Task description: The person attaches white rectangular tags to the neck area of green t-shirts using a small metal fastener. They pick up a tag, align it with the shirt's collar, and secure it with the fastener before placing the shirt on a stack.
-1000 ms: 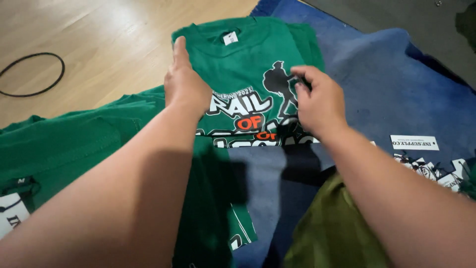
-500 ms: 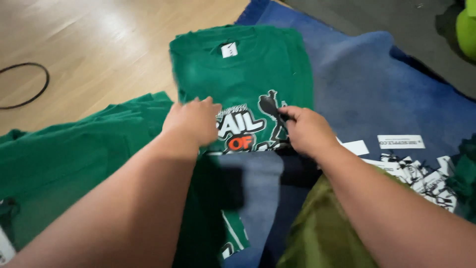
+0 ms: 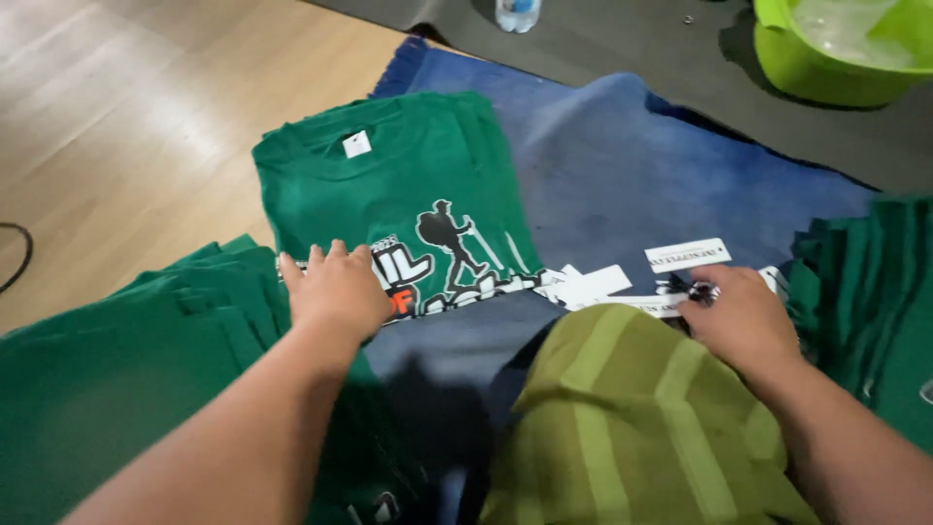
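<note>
A folded green T-shirt (image 3: 389,185) with a hiker print lies on a blue mat (image 3: 661,175). My left hand (image 3: 335,290) rests flat on its lower left edge, fingers together. My right hand (image 3: 743,316) is off to the right, fingers curled over a small dark-and-white item among white paper labels (image 3: 685,255); I cannot tell whether it grips it. My knee in olive striped cloth (image 3: 632,418) sits between my arms.
A pile of green shirts (image 3: 107,379) lies at the left, another stack (image 3: 875,301) at the right. A lime green basin (image 3: 836,49) and a clear bottle (image 3: 515,12) stand at the back on dark matting. A black cable (image 3: 15,258) crosses the wooden floor.
My right hand has left the shirt and moved right to the paper labels. My left hand slid down to the shirt's lower left edge. The view shifted, showing the basin.
</note>
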